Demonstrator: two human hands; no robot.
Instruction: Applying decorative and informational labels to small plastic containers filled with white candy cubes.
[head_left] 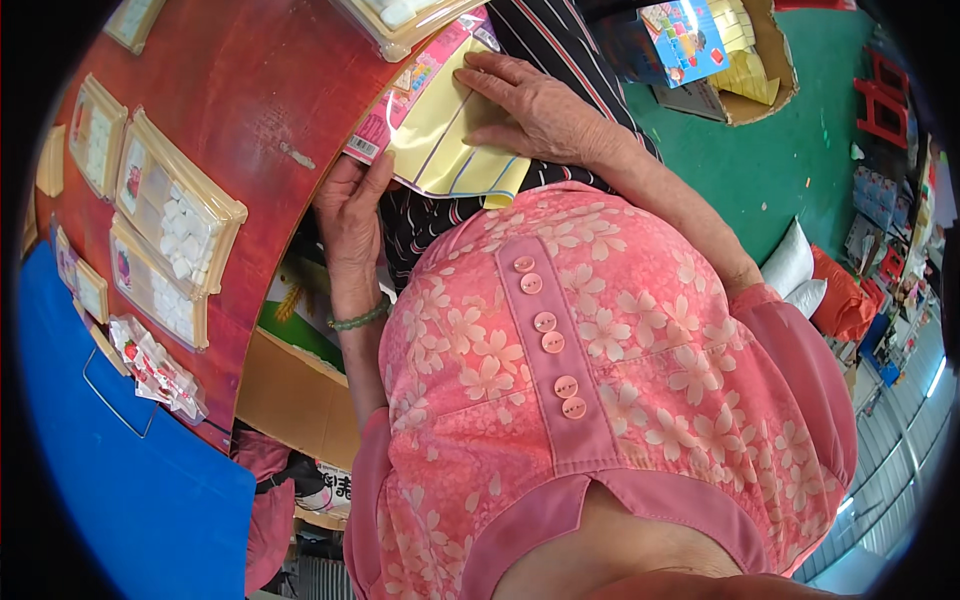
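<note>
Yellow sheet (435, 140) (lined, curling) is pinched by left hand (352, 205), right hand (540, 115) spread across it.

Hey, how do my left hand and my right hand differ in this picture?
Your left hand has a green bracelet at its wrist; no bracelet shows on your right hand's wrist. The left hand is at the lower-left edge of the yellow lined sheet, other fingertips hidden below its thumb, while the right hand reaches over the sheet, fingers and thumb apart. Both are ungloved.
</note>
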